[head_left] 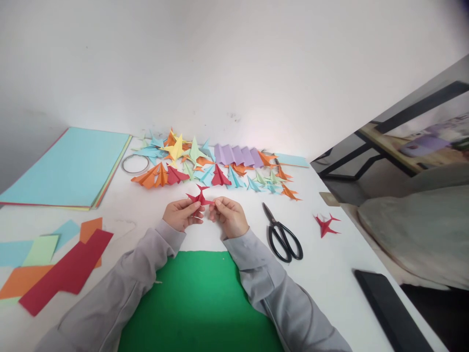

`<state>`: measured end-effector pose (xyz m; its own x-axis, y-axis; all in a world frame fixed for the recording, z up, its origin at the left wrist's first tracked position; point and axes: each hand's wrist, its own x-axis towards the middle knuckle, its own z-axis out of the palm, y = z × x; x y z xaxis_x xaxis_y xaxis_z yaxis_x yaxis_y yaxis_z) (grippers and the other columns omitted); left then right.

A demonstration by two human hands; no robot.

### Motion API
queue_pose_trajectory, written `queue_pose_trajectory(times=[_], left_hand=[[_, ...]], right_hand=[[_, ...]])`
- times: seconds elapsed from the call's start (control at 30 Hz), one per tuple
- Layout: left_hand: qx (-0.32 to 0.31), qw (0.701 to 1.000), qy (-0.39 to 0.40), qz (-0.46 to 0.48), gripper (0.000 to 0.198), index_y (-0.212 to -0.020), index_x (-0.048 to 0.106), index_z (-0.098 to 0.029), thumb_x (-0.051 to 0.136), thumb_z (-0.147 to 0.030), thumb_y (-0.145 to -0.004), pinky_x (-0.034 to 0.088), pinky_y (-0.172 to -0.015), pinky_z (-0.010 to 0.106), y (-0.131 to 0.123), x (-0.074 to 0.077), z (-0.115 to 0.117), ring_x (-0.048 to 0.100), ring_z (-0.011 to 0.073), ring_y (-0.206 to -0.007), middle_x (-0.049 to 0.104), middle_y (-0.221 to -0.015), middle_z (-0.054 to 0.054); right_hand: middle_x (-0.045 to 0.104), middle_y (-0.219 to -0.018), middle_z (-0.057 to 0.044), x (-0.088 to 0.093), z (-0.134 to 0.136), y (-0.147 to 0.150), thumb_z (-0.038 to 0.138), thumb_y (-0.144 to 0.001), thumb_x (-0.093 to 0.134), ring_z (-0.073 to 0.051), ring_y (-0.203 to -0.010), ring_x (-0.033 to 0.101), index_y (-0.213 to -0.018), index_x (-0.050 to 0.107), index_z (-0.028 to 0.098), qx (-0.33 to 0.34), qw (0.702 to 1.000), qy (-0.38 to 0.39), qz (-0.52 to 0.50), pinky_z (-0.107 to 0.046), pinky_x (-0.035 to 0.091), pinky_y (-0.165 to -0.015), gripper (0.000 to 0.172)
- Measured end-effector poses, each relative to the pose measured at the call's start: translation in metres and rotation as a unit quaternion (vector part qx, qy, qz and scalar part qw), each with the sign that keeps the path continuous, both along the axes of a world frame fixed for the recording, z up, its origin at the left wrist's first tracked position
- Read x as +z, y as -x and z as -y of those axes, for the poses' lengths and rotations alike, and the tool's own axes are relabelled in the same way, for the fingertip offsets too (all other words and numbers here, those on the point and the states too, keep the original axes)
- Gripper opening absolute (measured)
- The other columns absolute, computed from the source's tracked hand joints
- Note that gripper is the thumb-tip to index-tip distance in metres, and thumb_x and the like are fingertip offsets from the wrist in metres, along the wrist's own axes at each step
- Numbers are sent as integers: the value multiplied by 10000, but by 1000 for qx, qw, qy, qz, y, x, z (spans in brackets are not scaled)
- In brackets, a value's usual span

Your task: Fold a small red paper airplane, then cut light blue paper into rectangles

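A small red folded paper plane is held up above the white table, with pointed wings and a forked tail. My left hand pinches its body between thumb and fingers. With thumb and forefinger closed, my right hand grips the tip of its right wing. Under my forearms lies a green sheet. Black-handled scissors rest just right of my right hand, blades pointing away. Farther right sits a second red paper plane.
Folded paper planes in several colours and a purple pleated strip line the wall. Large coloured sheets lie back left beside a wire ring. Paper pieces are front left; a black flat object is at the right edge.
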<state>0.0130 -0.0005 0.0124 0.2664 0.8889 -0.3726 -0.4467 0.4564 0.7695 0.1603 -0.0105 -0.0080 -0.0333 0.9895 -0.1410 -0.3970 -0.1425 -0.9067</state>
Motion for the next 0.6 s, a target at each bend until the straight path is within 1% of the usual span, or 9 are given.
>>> queue_pose_trajectory(times=[0.17, 0.3, 0.4, 0.43, 0.5, 0.53, 0.6], left_hand=[[-14, 1000, 12, 6, 276, -630, 652, -83, 814, -271, -509, 514, -459, 235, 1, 1, 0, 589, 102, -467, 659, -585, 44], [-21, 1000, 10, 7, 277, -614, 641, -80, 823, -250, -493, 511, -452, 239, 2, -1, -2, 581, 103, -457, 644, -556, 44], [-47, 999, 13, -2, 310, -568, 625, -76, 841, -262, -444, 502, -426, 245, 2, -3, -4, 555, 99, -415, 614, -502, 34], [-56, 998, 15, -9, 325, -553, 622, -77, 847, -271, -420, 497, -415, 245, 1, -3, -5, 548, 99, -401, 604, -484, 30], [-73, 997, 15, -26, 356, -528, 616, -81, 857, -290, -370, 488, -397, 242, 1, -3, -5, 540, 102, -382, 592, -457, 25], [-80, 996, 11, -33, 370, -520, 614, -84, 860, -301, -348, 484, -391, 238, 1, -2, -5, 538, 102, -377, 589, -449, 23], [-93, 995, -3, -47, 381, -509, 612, -91, 859, -321, -332, 477, -382, 227, 0, 1, -4, 530, 98, -368, 580, -436, 16]], right_hand=[[590, -520, 17, 3, 1, 1, 435, -633, 718, -78, -389, 492, -586, 591, 167, -18, 1000, -9, 4, -209, 367, -393, 300], [598, -562, 1, 6, -1, -5, 493, -638, 689, -105, -429, 521, -656, 610, 172, -19, 999, 10, -26, -231, 400, -396, 332], [603, -637, 6, 10, -2, -10, 414, -639, 708, -112, -520, 549, -725, 618, 195, -54, 999, -5, -8, -222, 417, -429, 252], [610, -687, 4, 12, -1, -11, 383, -651, 704, -118, -578, 563, -753, 624, 207, -65, 998, -23, 13, -223, 432, -460, 218], [619, -819, -8, 17, 0, -14, 341, -682, 687, -138, -723, 579, -820, 637, 235, -77, 991, -83, 76, -241, 470, -550, 181], [612, -886, -16, 19, 2, -14, 322, -696, 678, -149, -793, 575, -856, 640, 247, -73, 983, -122, 115, -255, 482, -599, 180], [584, -973, -32, 23, 4, -16, 287, -721, 664, -166, -889, 557, -909, 639, 258, -46, 958, -197, 201, -278, 488, -667, 192]])
